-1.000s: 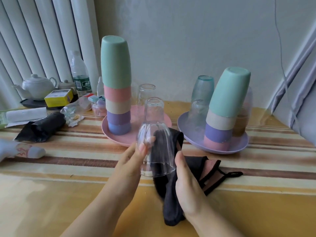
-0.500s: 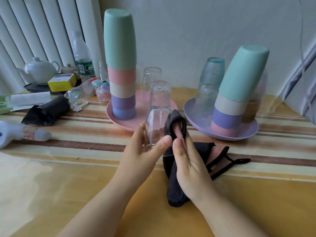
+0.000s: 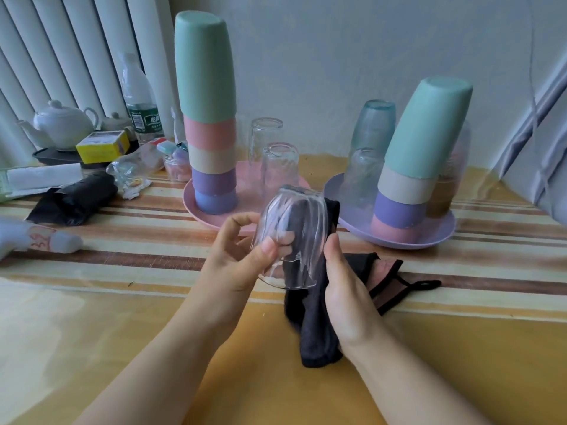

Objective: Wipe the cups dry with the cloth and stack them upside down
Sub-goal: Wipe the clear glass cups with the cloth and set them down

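I hold a clear glass cup (image 3: 291, 237) upside down and tilted above the table. My left hand (image 3: 242, 259) grips its rim side, thumb on the outside. My right hand (image 3: 346, 286) holds the dark cloth (image 3: 313, 329) and pushes part of it up inside the glass. A tall stack of upside-down plastic cups (image 3: 208, 118) stands on the pink plate (image 3: 196, 204), with two clear glasses (image 3: 276, 161) beside it. A leaning stack of plastic cups (image 3: 417, 154) and stacked glasses (image 3: 368, 148) sit on the purple plate (image 3: 441, 234).
At the left lie a black bundle (image 3: 73, 200), a white bottle on its side (image 3: 40, 240), a water bottle (image 3: 141, 102), a teapot (image 3: 64, 124), a yellow box (image 3: 101, 145) and small jars. A wall and blinds close the back; a curtain hangs right.
The glass has turned in my hands and now tilts more, and the cloth has gone from beside it to deeper inside it. The view has moved closer to the plates.
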